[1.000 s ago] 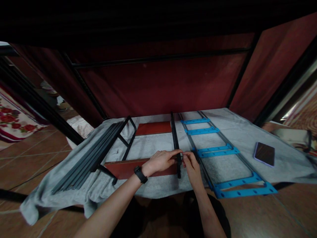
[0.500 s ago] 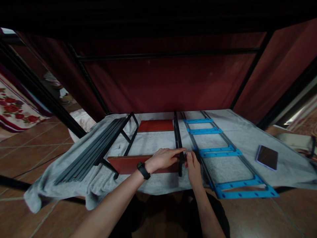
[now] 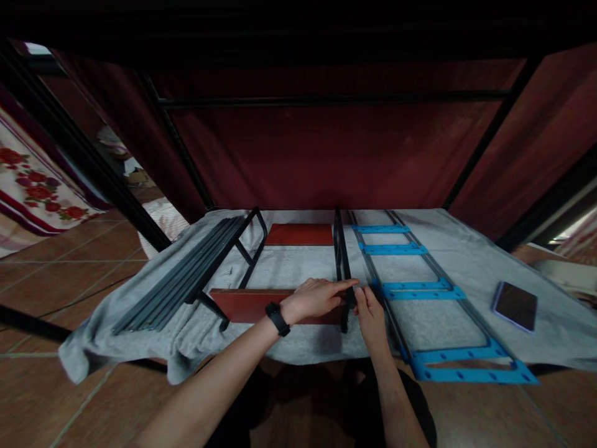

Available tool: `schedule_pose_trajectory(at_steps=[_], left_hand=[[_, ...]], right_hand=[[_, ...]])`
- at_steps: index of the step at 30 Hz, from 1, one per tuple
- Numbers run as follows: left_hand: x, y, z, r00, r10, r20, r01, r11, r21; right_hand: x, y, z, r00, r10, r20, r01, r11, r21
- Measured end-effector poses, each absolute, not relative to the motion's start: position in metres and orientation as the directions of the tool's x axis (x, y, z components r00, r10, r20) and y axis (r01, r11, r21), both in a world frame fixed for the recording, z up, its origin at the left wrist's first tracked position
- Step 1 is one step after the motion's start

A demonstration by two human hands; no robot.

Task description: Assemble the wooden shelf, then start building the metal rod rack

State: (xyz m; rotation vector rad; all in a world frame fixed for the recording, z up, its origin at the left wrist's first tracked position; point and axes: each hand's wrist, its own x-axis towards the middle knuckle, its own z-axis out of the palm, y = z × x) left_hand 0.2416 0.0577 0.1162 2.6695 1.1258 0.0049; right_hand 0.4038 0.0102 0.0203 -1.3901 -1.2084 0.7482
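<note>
My left hand (image 3: 318,298), with a black watch on its wrist, lies over the near reddish-brown board (image 3: 247,305) where it meets a black metal frame (image 3: 342,249). Its index finger stretches across the top of that frame while the other fingers curl against it. Just outside the same frame, my right hand (image 3: 372,314) has thumb and fingertips pinched together; anything between them is too small or hidden to tell. A far reddish-brown board (image 3: 298,234) spans between this frame and a second black frame (image 3: 245,252) on the left.
Several grey tubes (image 3: 181,274) lie side by side at left on a grey cloth (image 3: 298,264). Small metal pieces (image 3: 228,271) lie beside the left frame. At right are blue-barred ladder-like racks (image 3: 422,291) and a phone (image 3: 515,306). Black posts (image 3: 499,118) and a dark red curtain (image 3: 317,155) enclose the back.
The whole view has shifted slightly, so things appear a little further right. Both hands stay at the same frame joint, with the right fingers still pinched.
</note>
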Motion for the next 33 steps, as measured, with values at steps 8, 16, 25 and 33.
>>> schedule_pose_trajectory(at_steps=[8, 16, 25, 33], left_hand=[[0.241, 0.055, 0.111, 0.721, 0.690, -0.069, 0.690, -0.705, 0.166], [0.241, 0.049, 0.112, 0.742, 0.671, -0.019, 0.670, -0.738, 0.079], [0.241, 0.048, 0.111, 0.752, 0.659, -0.014, 0.659, -0.751, 0.046], [0.240, 0.048, 0.112, 0.760, 0.650, -0.012, 0.650, -0.759, 0.045]], right_hand=[[0.407, 0.011, 0.017, 0.243, 0.935, 0.258, 0.168, 0.222, -0.961], [0.404, 0.011, 0.019, 0.268, 0.936, 0.226, 0.213, 0.171, -0.962], [0.404, 0.012, 0.019, 0.253, 0.944, 0.211, 0.245, 0.148, -0.958], [0.407, 0.011, 0.018, 0.241, 0.936, 0.258, 0.159, 0.224, -0.961]])
